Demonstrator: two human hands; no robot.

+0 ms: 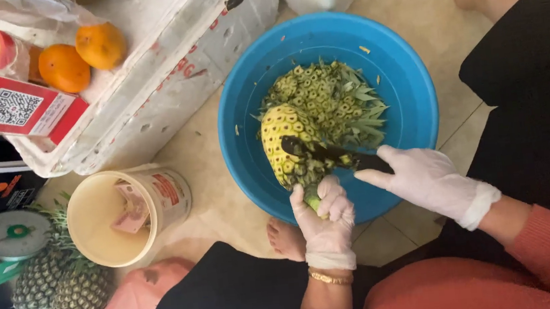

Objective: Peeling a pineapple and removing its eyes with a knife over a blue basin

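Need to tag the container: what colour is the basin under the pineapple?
Blue. The round basin shows plainly in the head view, holding the half-peeled pineapple.

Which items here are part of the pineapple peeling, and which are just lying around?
In use:
- left hand, gripping the pineapple's stem end
- right hand, holding the knife
- half-peeled pineapple
- blue basin catching the peel scraps

Lying about:
- whole pineapples
- cream bucket
- oranges
- white foam box
- scale
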